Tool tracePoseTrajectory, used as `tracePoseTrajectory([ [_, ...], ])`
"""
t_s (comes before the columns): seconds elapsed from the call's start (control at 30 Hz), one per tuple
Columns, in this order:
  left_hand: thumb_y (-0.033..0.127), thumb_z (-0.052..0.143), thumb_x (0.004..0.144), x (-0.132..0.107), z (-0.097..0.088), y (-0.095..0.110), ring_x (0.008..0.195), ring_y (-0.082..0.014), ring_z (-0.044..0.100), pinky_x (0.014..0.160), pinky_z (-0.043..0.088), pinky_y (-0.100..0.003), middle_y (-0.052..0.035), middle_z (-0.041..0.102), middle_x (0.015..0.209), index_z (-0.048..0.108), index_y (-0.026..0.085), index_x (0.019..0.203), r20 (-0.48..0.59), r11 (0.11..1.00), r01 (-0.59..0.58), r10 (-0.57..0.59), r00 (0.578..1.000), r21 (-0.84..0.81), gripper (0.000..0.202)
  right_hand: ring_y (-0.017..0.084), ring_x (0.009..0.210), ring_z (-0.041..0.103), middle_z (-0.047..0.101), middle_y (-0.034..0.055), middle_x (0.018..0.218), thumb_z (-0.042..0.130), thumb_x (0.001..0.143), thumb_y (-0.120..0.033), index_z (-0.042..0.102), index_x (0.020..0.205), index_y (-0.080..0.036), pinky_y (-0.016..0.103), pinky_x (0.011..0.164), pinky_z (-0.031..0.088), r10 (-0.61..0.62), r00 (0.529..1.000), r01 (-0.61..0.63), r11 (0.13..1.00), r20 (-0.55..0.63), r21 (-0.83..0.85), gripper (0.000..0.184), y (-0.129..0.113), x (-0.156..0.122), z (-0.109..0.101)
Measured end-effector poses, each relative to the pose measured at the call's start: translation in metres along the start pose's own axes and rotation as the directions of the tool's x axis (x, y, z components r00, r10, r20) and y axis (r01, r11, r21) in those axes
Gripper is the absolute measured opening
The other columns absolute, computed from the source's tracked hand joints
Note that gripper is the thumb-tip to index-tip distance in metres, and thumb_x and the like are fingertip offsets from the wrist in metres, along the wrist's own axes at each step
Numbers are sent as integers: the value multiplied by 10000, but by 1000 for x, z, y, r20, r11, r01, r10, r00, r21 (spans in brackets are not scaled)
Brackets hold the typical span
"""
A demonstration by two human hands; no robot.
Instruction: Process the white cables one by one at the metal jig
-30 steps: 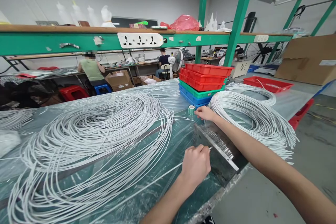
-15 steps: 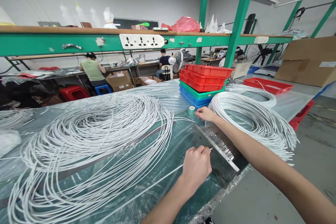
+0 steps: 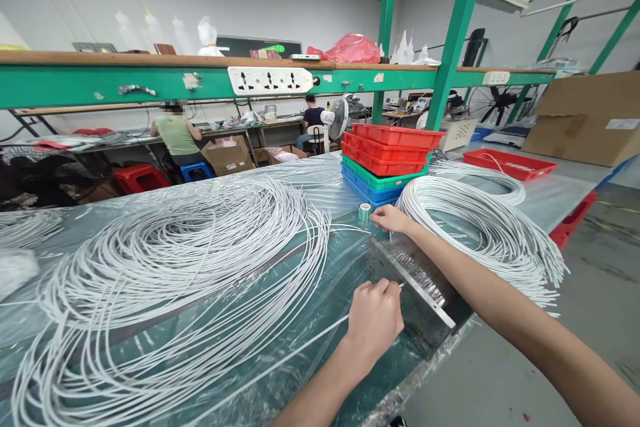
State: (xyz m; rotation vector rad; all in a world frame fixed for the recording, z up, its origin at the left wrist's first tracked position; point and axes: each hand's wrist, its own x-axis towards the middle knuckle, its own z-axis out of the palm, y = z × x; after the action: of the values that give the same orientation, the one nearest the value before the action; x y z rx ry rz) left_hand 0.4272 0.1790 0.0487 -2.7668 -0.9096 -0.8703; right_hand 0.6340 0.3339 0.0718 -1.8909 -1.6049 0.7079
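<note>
My left hand (image 3: 374,317) is closed in a pinch on the end of a white cable (image 3: 305,345), right beside a metal box (image 3: 413,283) at the table's near edge. That cable runs left toward a big loose coil of white cable (image 3: 165,267). My right hand (image 3: 391,218) reaches over the far end of the metal box, fingers closed on a thin white strand (image 3: 350,227), next to a small green tape roll (image 3: 365,211). A second coil of white cable (image 3: 480,220) lies just right of my right arm.
The table (image 3: 270,380) is covered in clear plastic. Stacked red, green and blue trays (image 3: 387,157) stand behind the tape roll, and a red tray (image 3: 510,161) lies further right. A green shelf frame (image 3: 453,47) rises above. Two people sit at benches in the background.
</note>
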Motion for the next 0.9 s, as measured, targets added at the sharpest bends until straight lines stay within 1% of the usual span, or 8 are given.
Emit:
tracePoseTrajectory([
  [0.13, 108, 512, 909, 0, 0, 0, 577, -161, 585, 589, 353, -321, 13, 610, 675, 577, 203, 741, -2, 1000, 7, -7, 1000, -5, 204, 99, 480, 565, 686, 5, 719, 548, 911, -249, 657, 808, -146, 201, 522, 429, -1, 1000, 1, 1000, 4, 3, 181, -1, -1, 0],
  [0.3, 106, 516, 902, 0, 0, 0, 564, -163, 578, 576, 342, -327, 12, 605, 663, 575, 204, 726, -8, 1000, 6, -6, 1000, 0, 210, 99, 488, 572, 686, 3, 715, 550, 906, -251, 662, 806, -149, 200, 544, 437, -6, 1000, 6, 1000, 1, -26, 181, -2, -1, 0],
  [0.63, 102, 517, 898, 0, 2, 1, 548, -162, 575, 563, 324, -321, 5, 605, 645, 579, 198, 714, -28, 1000, 7, -7, 1000, -9, 216, 102, 485, 572, 683, 3, 703, 543, 908, -254, 662, 793, -150, 202, 544, 437, -18, 1000, 18, 1000, 14, -2, 195, -1, 0, 0],
  [0.77, 103, 515, 896, 0, 1, 1, 553, -164, 582, 571, 332, -317, 3, 611, 649, 584, 198, 717, -18, 1000, 10, -10, 1000, -12, 214, 103, 480, 571, 687, 7, 707, 545, 908, -252, 660, 784, -153, 203, 553, 435, -35, 999, 35, 999, 6, -21, 196, -3, -2, 0],
  [0.9, 128, 510, 912, 2, -4, -3, 567, -163, 595, 585, 343, -312, 1, 633, 664, 596, 200, 723, 21, 999, 12, -11, 1000, -38, 219, 114, 509, 588, 700, 21, 727, 524, 918, -252, 670, 781, -159, 205, 554, 425, -61, 998, 61, 994, -5, -92, 221, -6, -8, -1],
])
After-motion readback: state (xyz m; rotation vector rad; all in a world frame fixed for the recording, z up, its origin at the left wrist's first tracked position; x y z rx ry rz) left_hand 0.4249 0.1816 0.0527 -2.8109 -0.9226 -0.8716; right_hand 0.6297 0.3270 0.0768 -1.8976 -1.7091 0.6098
